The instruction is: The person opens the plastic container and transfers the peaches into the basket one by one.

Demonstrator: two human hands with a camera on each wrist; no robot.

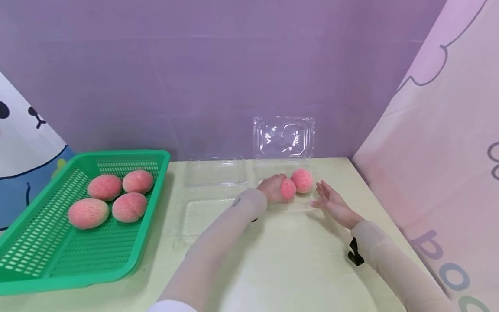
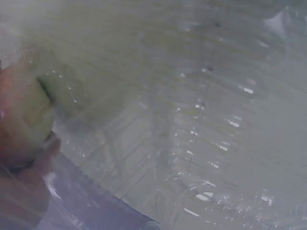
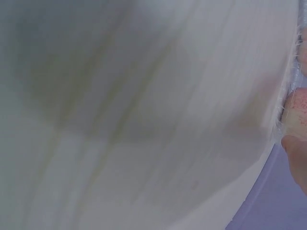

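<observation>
A pink peach (image 1: 288, 189) is in my left hand (image 1: 272, 188), whose fingers curl round its left side. A second pink peach (image 1: 302, 180) lies against it on the right, in the base of a clear plastic clamshell box with its lid (image 1: 283, 138) raised behind. My right hand (image 1: 333, 206) is just right of that box, fingers extended and thumb apart, gripping nothing. In the left wrist view the held peach (image 2: 21, 115) appears at the left edge, blurred through clear plastic. A peach (image 3: 295, 115) and my right thumb (image 3: 297, 163) show at the right wrist view's edge.
A green plastic basket (image 1: 146, 242) with several pink peaches (image 1: 104, 187) stands on the left of the pale table (image 1: 296, 268). Another clear clamshell box (image 1: 208, 219) lies opened flat between basket and left arm. A purple backdrop (image 1: 202, 86) rises behind the table.
</observation>
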